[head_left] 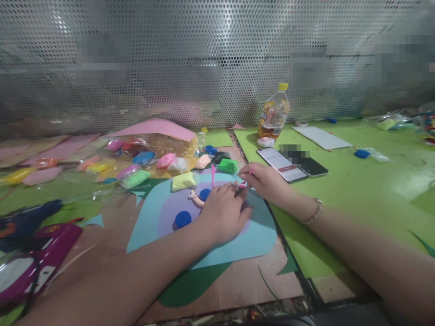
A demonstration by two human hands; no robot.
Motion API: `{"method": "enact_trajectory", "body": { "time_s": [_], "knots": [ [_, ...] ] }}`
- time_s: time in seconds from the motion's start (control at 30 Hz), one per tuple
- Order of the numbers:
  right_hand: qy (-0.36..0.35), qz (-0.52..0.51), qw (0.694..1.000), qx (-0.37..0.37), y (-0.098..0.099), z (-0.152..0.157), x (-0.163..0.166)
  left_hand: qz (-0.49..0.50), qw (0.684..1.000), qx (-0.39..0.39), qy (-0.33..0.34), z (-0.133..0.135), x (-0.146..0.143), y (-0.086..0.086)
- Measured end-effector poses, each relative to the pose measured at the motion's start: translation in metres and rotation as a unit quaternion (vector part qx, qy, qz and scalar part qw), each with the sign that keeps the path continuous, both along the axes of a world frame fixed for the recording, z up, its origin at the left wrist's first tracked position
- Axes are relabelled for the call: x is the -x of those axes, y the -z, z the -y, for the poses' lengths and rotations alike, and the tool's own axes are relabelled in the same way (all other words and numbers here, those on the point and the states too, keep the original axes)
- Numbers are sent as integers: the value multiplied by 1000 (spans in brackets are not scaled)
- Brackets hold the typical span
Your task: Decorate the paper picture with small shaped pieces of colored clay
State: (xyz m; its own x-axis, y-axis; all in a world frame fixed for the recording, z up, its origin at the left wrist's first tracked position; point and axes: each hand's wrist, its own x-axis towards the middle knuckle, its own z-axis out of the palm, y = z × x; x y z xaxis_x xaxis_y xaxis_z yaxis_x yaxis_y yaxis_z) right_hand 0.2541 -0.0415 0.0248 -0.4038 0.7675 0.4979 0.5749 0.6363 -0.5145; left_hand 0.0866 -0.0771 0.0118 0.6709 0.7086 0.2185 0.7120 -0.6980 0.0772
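Observation:
My left hand point(222, 210) rests palm down on a light blue paper sheet point(258, 235) with a lilac shape point(166, 210) on it, fingers curled and pressing near the middle. My right hand point(263, 181) is closed on a thin pink stick-like tool point(249, 174), its tip meeting my left fingertips. Two blue clay discs lie by my left hand, one larger point(182, 219) and one partly hidden point(204, 194), beside a small peach clay figure point(195, 198). A pink paper sliver point(213, 174) stands just behind. A bracelet circles my right wrist.
Several bags of coloured clay point(136, 178) lie at the back left, with a yellow one point(183, 181) and a green one point(227, 165) close by. Two phones point(282, 164) and an oil bottle point(273, 115) sit on the green mat point(356, 190). A perforated metal screen stands behind.

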Motion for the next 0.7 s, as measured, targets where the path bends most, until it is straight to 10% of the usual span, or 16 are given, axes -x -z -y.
{"method": "enact_trajectory", "body": {
  "time_s": [0.7],
  "knots": [
    [4,3,1000,-25,3,-8,5,-10,1000,-3,-2,0,-1,-1]
  ]
}}
